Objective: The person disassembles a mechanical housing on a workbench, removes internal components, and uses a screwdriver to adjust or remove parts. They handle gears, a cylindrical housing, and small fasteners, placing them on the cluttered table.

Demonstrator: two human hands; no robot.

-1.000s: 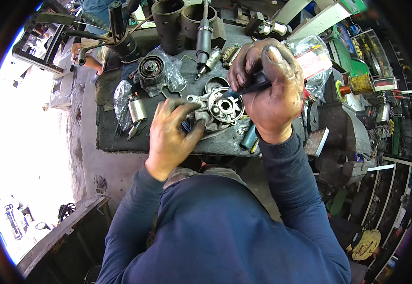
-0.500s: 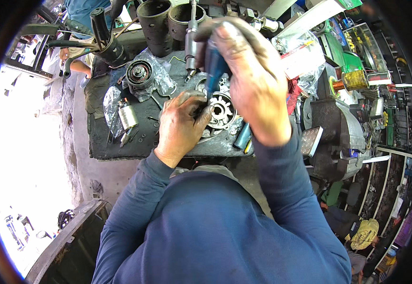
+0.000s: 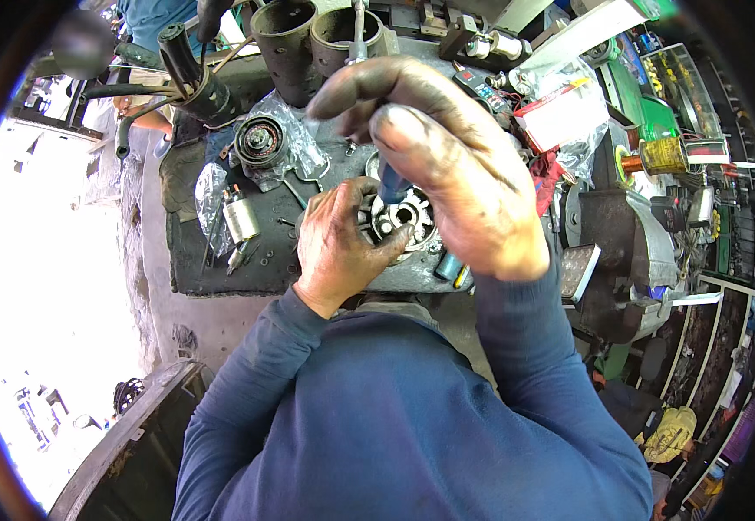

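My right hand [image 3: 447, 182] is loosely curled round a blue-handled tool [image 3: 392, 187], held upright over a round metal housing [image 3: 412, 224]; its tip is hidden. My left hand [image 3: 342, 243] grips the housing's left side, thumb on the rim by the centre hole. The housing rests on a dark, worn bench mat [image 3: 221, 273]. Left of it lie a silver cylindrical part [image 3: 241, 219] and a dark round component [image 3: 260, 139] on plastic. A teal cylinder [image 3: 448, 266] lies beside the housing at lower right.
Large dark metal cylinders [image 3: 283, 56] and a holder of rods [image 3: 199, 91] stand at the back. Another person [image 3: 158, 24] is at upper left. Right are a white box [image 3: 560, 113], red cloth [image 3: 546, 169], a wire spool [image 3: 659, 156] and a bulky metal machine [image 3: 622, 260].
My left hand has closed in on the housing. My right hand has tipped the blue tool upright over it, and its fingers now reach further left.
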